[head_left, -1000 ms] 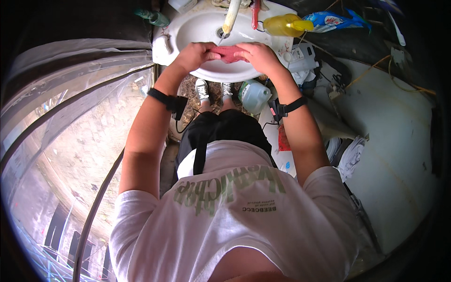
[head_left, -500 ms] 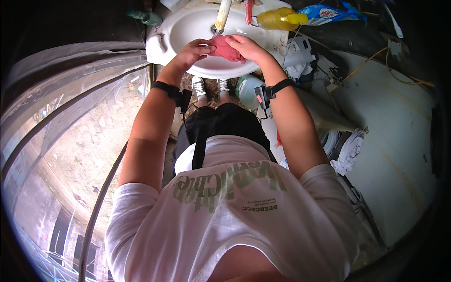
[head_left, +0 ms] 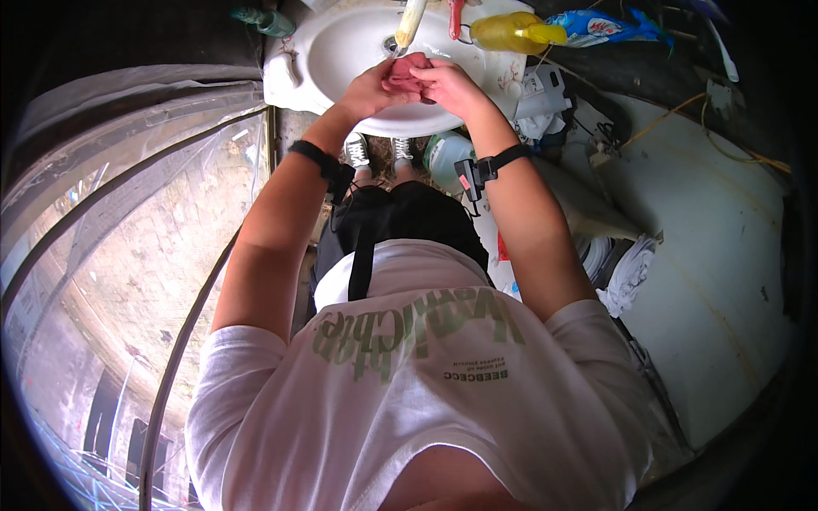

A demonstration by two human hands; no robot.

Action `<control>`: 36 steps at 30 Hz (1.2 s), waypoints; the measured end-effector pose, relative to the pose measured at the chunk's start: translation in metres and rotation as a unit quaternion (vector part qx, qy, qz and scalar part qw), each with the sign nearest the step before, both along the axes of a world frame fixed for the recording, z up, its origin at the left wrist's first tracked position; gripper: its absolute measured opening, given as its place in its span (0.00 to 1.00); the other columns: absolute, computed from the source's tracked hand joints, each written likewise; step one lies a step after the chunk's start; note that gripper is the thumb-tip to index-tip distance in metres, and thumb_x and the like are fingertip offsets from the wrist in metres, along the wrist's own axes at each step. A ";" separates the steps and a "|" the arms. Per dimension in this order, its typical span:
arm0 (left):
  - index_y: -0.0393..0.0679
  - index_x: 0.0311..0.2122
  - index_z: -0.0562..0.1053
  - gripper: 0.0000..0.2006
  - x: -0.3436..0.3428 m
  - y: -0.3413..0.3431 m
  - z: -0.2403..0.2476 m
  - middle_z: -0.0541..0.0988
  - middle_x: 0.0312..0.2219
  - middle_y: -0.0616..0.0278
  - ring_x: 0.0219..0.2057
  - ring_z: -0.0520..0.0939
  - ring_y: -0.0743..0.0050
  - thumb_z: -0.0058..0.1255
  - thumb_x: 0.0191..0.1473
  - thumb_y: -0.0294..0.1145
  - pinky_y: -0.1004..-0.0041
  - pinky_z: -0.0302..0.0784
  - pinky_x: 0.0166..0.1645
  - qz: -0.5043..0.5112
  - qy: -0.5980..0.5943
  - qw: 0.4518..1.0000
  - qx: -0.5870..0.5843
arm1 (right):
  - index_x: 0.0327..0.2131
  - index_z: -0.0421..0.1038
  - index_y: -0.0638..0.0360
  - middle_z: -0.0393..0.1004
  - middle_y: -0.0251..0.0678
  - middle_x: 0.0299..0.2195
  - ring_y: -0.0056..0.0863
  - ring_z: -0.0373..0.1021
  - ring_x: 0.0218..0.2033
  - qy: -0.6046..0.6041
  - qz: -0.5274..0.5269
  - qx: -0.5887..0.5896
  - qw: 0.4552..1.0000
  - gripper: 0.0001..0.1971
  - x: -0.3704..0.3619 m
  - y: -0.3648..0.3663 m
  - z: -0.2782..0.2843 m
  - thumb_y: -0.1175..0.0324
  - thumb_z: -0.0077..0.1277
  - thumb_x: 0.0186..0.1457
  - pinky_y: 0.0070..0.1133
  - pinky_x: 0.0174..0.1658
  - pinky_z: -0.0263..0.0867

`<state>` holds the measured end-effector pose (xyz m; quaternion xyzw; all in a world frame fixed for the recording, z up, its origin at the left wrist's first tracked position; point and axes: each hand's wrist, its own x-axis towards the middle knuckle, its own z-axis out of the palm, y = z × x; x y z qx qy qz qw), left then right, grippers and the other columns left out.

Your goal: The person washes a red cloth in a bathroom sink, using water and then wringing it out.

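The work looks partway through: the red cloth (head_left: 404, 75) is bunched over the front of the white sink (head_left: 328, 60), just below the tap spout (head_left: 411, 24), with the left hand (head_left: 371, 92) and right hand (head_left: 450, 87) both closed on it, and it is not yet set down, though how much is left I cannot tell. A yellow bottle (head_left: 511, 34) and a blue packet (head_left: 601, 30) lie to the right, a clear jug (head_left: 445, 162) stands below, and sheeting (head_left: 170, 204) hangs at the left
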<state>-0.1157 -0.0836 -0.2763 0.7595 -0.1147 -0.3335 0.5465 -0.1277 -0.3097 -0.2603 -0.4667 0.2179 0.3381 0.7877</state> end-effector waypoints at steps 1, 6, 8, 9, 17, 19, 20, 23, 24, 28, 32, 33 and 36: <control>0.35 0.71 0.61 0.49 0.001 -0.001 -0.002 0.79 0.59 0.48 0.59 0.80 0.60 0.74 0.51 0.48 0.65 0.73 0.65 0.001 0.000 1.000 0.001 | 0.52 0.75 0.62 0.80 0.36 0.44 0.27 0.77 0.43 0.014 -0.019 0.043 0.999 0.15 0.002 0.004 0.001 0.73 0.58 0.62 0.26 0.46 0.72; 0.33 0.67 0.67 0.41 -0.002 -0.009 -0.002 0.82 0.53 0.45 0.55 0.83 0.59 0.68 0.53 0.45 0.66 0.76 0.62 0.065 -0.020 0.997 0.039 | 0.50 0.74 0.67 0.80 0.39 0.46 0.32 0.79 0.49 -0.058 -0.008 0.038 0.998 0.13 -0.001 0.005 0.004 0.79 0.55 0.61 0.31 0.56 0.74; 0.33 0.66 0.67 0.40 -0.003 -0.005 -0.010 0.83 0.53 0.45 0.54 0.84 0.57 0.67 0.53 0.45 0.66 0.76 0.61 0.080 -0.024 0.996 0.009 | 0.55 0.73 0.68 0.80 0.38 0.47 0.30 0.78 0.49 -0.079 0.029 -0.075 0.994 0.17 0.000 0.011 0.007 0.80 0.51 0.62 0.28 0.57 0.73; 0.33 0.66 0.67 0.40 -0.003 -0.005 -0.010 0.83 0.53 0.45 0.54 0.84 0.57 0.67 0.53 0.44 0.65 0.77 0.60 0.071 -0.031 0.997 0.028 | 0.55 0.73 0.68 0.80 0.38 0.47 0.30 0.78 0.49 -0.080 0.029 -0.074 0.994 0.17 0.001 0.012 0.010 0.80 0.51 0.62 0.28 0.57 0.73; 0.32 0.63 0.69 0.35 0.008 -0.004 0.006 0.83 0.52 0.49 0.50 0.86 0.61 0.64 0.57 0.44 0.63 0.80 0.58 0.043 0.017 0.982 0.182 | 0.50 0.77 0.68 0.83 0.37 0.40 0.26 0.80 0.40 -0.153 0.093 -0.354 0.918 0.13 0.003 0.014 0.014 0.70 0.55 0.66 0.24 0.47 0.76; 0.34 0.62 0.71 0.31 0.002 -0.006 0.006 0.83 0.53 0.54 0.48 0.86 0.62 0.63 0.60 0.44 0.60 0.82 0.56 0.135 0.154 0.979 0.015 | 0.48 0.78 0.67 0.83 0.36 0.37 0.25 0.79 0.37 -0.147 0.083 -0.358 0.918 0.13 0.002 0.013 0.005 0.69 0.55 0.66 0.23 0.43 0.75; 0.35 0.63 0.70 0.32 -0.001 -0.006 0.005 0.82 0.53 0.58 0.48 0.86 0.63 0.64 0.60 0.45 0.60 0.83 0.54 0.117 0.193 0.972 -0.061 | 0.46 0.79 0.67 0.82 0.35 0.34 0.23 0.78 0.34 -0.142 0.073 -0.361 0.919 0.12 0.002 0.012 0.000 0.67 0.55 0.67 0.22 0.39 0.75; 0.33 0.63 0.71 0.31 -0.007 -0.014 0.001 0.83 0.51 0.57 0.47 0.86 0.67 0.64 0.62 0.43 0.63 0.84 0.55 0.140 0.191 0.967 -0.090 | 0.44 0.79 0.67 0.82 0.34 0.31 0.20 0.77 0.31 -0.131 0.100 -0.333 0.929 0.13 0.001 0.012 -0.005 0.65 0.55 0.67 0.20 0.35 0.72; 0.33 0.63 0.71 0.31 -0.007 -0.014 -0.001 0.83 0.51 0.57 0.47 0.86 0.67 0.64 0.62 0.43 0.63 0.84 0.55 0.140 0.192 0.967 -0.091 | 0.44 0.79 0.67 0.82 0.34 0.31 0.20 0.77 0.31 -0.130 0.100 -0.334 0.928 0.13 0.002 0.010 -0.006 0.65 0.55 0.67 0.20 0.35 0.72; 0.34 0.58 0.77 0.23 0.000 -0.006 -0.020 0.86 0.42 0.56 0.40 0.87 0.70 0.60 0.66 0.41 0.66 0.86 0.46 0.178 0.144 0.972 -0.057 | 0.43 0.79 0.66 0.81 0.34 0.29 0.20 0.77 0.28 -0.195 0.169 -0.346 0.902 0.16 0.001 -0.002 -0.003 0.60 0.58 0.65 0.21 0.34 0.72; 0.47 0.54 0.82 0.17 0.010 0.008 -0.026 0.87 0.35 0.51 0.35 0.89 0.58 0.59 0.65 0.43 0.65 0.85 0.43 0.138 -0.035 0.987 0.075 | 0.46 0.80 0.62 0.83 0.39 0.32 0.29 0.78 0.31 -0.233 0.229 -0.359 0.874 0.18 -0.004 -0.010 0.002 0.57 0.62 0.61 0.27 0.40 0.74; 0.51 0.53 0.82 0.15 0.012 0.005 -0.015 0.87 0.34 0.50 0.36 0.88 0.52 0.58 0.65 0.43 0.65 0.84 0.45 0.105 -0.113 0.981 0.117 | 0.47 0.80 0.60 0.84 0.41 0.34 0.34 0.79 0.34 -0.278 0.267 -0.405 0.829 0.18 -0.007 -0.018 -0.001 0.57 0.62 0.61 0.29 0.43 0.75; 0.48 0.53 0.82 0.14 0.013 0.018 0.007 0.86 0.36 0.49 0.38 0.86 0.47 0.56 0.65 0.37 0.63 0.81 0.47 0.047 -0.226 0.965 0.125 | 0.49 0.80 0.57 0.84 0.44 0.41 0.45 0.79 0.42 -0.373 0.295 -0.490 0.731 0.17 -0.004 -0.024 0.018 0.59 0.61 0.61 0.34 0.50 0.74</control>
